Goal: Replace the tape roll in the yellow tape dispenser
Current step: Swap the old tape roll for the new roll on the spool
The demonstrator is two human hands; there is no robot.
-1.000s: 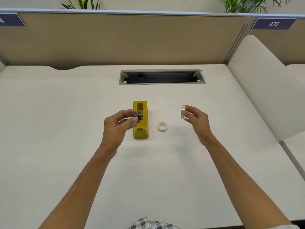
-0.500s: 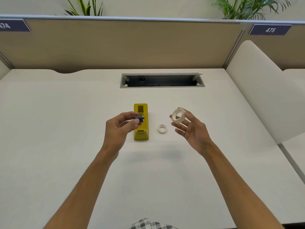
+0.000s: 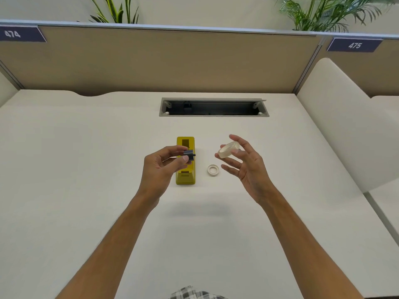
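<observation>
The wide white desk (image 3: 86,169) is bearing the blocky yellow plastic tape dispenser (image 3: 185,179) near its middle, its cradle lying open, apparently to take a roll. The right hand (image 3: 244,167), fingers spread, is pinching the full translucent tape roll (image 3: 228,149) at its fingertips, probably presenting its hole. The left hand (image 3: 160,169) is gripping the small dark grey spindle (image 3: 190,155) between thumb and forefinger. The small white spent ring (image 3: 213,170) is lying just right of the dispenser, likely set aside.

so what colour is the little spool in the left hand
Dark grey, almost black. The spool is pinched in the left hand; the head view shows it.
</observation>
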